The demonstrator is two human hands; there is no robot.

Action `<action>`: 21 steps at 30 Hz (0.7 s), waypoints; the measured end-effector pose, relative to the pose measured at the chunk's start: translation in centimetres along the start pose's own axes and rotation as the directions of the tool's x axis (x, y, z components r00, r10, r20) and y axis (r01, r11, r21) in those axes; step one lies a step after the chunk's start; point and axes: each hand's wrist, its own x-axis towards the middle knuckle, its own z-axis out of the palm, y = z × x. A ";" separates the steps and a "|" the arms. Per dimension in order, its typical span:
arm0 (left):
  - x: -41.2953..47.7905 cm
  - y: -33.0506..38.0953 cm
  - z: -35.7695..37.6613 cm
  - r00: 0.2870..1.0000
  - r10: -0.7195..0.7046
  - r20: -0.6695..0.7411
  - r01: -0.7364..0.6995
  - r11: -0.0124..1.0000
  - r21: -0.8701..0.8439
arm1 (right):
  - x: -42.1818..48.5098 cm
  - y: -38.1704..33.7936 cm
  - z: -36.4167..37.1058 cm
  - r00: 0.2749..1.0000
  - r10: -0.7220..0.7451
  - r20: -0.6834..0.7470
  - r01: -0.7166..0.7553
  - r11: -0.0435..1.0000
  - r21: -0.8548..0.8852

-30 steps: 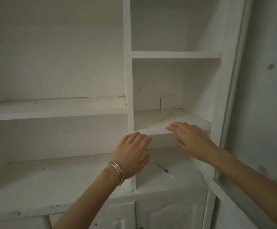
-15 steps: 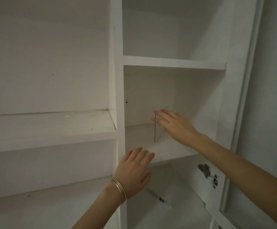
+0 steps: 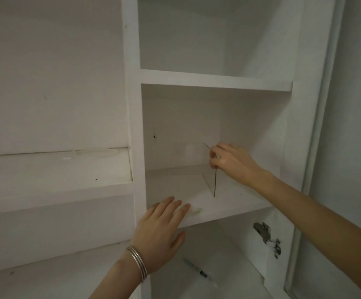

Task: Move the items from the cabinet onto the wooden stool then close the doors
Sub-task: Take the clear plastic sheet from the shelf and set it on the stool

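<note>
The sheet [image 3: 210, 178] stands upright on the middle shelf [image 3: 235, 203], your right grip [image 3: 233, 162] on its near edge. Your left grip [image 3: 160, 229] rests at that shelf's near left corner; a pen [image 3: 199, 271] lies below.

Looks like a room in someone's home: plain white built-in cabinet [image 3: 132, 104] with painted shelves [image 3: 214, 79], and a door hinge [image 3: 263, 233] on the right.
</note>
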 end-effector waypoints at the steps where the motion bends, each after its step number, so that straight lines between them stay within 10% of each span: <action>1: 0.4 0.1 0.1 1.000 -0.013 -0.001 0.013 1.000 -0.005 | -0.8 0.6 -0.3 1.000 -0.003 -0.011 0.003 1.000 0.003; 21: 5.5 7.0 -0.9 0.988 0.148 -0.031 -0.151 0.982 -0.116 | -14.4 2.3 -9.0 0.971 -0.013 -0.237 0.027 0.998 0.055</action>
